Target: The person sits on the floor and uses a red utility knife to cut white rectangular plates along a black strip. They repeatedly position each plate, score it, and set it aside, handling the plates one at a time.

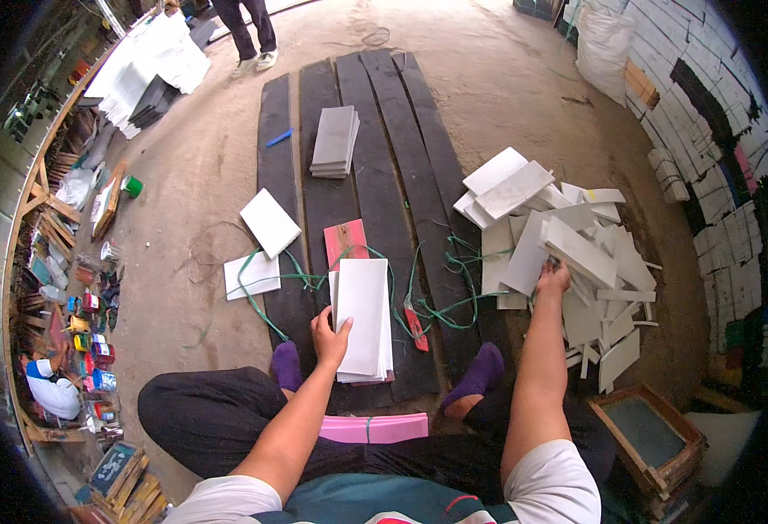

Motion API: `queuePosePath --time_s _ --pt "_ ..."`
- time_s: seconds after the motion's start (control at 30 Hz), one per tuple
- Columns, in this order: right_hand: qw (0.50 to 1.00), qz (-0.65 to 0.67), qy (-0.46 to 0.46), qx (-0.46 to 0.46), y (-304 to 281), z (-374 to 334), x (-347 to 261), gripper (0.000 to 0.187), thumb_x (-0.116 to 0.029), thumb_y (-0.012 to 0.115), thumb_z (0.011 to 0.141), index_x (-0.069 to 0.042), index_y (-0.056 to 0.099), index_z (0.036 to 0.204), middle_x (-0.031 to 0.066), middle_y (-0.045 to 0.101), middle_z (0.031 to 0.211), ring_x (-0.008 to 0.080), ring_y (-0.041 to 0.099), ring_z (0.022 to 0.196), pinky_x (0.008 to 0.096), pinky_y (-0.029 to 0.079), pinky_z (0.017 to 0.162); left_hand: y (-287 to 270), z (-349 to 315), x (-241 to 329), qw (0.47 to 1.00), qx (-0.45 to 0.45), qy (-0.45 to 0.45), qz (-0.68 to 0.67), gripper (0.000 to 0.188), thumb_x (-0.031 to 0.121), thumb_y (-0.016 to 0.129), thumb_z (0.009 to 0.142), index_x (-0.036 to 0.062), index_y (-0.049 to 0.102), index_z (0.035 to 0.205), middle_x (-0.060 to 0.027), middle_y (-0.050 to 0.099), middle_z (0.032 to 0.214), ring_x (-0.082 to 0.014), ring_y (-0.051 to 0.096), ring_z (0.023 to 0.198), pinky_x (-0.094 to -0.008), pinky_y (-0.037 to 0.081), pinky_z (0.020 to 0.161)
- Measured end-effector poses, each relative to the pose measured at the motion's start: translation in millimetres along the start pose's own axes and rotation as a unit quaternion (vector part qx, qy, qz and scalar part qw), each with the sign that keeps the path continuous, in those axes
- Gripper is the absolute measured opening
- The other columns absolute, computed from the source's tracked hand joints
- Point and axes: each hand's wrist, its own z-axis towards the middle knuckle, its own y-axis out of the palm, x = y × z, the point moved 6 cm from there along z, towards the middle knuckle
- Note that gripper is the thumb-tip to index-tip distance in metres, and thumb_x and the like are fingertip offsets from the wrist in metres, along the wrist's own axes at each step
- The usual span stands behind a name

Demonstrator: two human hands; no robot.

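Stack of white rectangular sheets (362,319) lies on black strips (379,201) between the feet; my left hand (329,338) sits at its left edge, thumb over the top sheet, fingers curled alongside, grip unclear. My right hand (553,276) is at the loose white heap (626,253); I can't tell whether its fingers pinch anything. Good handling means freeing single pieces gently, keeping edges flush.

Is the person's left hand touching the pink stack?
No, the left hand is at the edge of the white stack, and the pink stack lies apart from that hand.
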Motion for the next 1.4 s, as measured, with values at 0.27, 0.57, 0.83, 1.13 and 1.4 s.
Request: queuePosePath --time_s 0.27,0.57,0.83,1.13,1.4 --pt "0.975 -0.21 0.028 -0.065 43 -103 117 0.035 -0.035 0.073 0.092 -0.008 0.059 0.109 0.0035 0.052 0.08 0.0199 0.057 0.07 0.0328 0.05 0.061 14 -1 64 0.959 -0.009 0.104 0.264 0.08 0.068 0.056 0.092 0.0342 0.031 0.16 -0.0242 0.013 0.167 -0.0513 0.018 0.15 -0.0654 0.019 0.117" --pt "0.919 -0.369 0.086 -0.111 128 -106 162 0.076 -0.053 0.085 0.077 -0.002 0.056 0.125 0.0082 0.055 0.1 0.0247 0.057 0.092 0.0468 0.052 0.074 37 -11 72 0.944 -0.078 0.066 0.315 0.077 0.063 0.053 0.095 0.033 0.029 0.161 -0.0239 0.006 0.169 -0.0524 0.009 0.152 -0.0708 0.018 0.115" --pt "0.929 -0.339 0.139 -0.053 169 -65 218 0.07 -0.051 0.076 0.086 -0.006 0.052 0.135 0.0167 0.058 0.132 0.0361 0.059 0.113 0.0586 0.052 0.075 39 -11 64 0.937 -0.079 0.052 0.336 0.076 0.068 0.049 0.094 0.0381 0.029 0.16 -0.0221 0.007 0.169 -0.0497 0.01 0.152 -0.0706 0.018 0.114" --pt "0.971 -0.212 -0.027 -0.105 176 -47 171 0.04 -0.037 0.069 0.096 -0.006 0.057 0.118 0.0119 0.065 0.107 0.0283 0.068 0.082 0.04 0.06 0.056 30 -14 67 0.941 -0.076 0.063 0.323 0.078 0.064 0.053 0.094 0.0323 0.029 0.161 -0.0242 0.005 0.168 -0.0535 0.008 0.151 -0.0722 0.019 0.113" --pt "0.945 -0.262 -0.089 0.173 96 -44 63 0.054 -0.047 0.078 0.086 -0.006 0.056 0.114 0.0115 0.064 0.098 0.0252 0.066 0.073 0.0362 0.056 0.053 42 -12 56 0.951 -0.042 0.079 0.297 0.074 0.066 0.049 0.095 0.0387 0.027 0.161 -0.0224 0.005 0.169 -0.0515 0.009 0.152 -0.0726 0.018 0.113"
